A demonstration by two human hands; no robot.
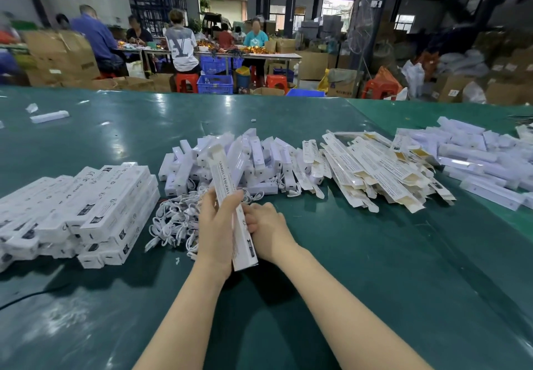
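A long narrow white carton [227, 185] with printed text stands tilted above the green table [375, 268], its far flap open at the top. My left hand [216, 225] grips its left side, fingers curled over the front face. My right hand [266, 229] holds the lower right edge with curled fingers. Behind the carton lies a heap of white devices [253, 162], and a tangle of white cables [176, 222] sits to the left of my left hand.
Stacked closed white cartons [86, 211] lie at the left. Flat unfolded cartons [372, 167] pile at centre right, more white pieces [476, 156] at far right. A loose white piece [49, 116] lies far left. People sit at tables beyond the far edge.
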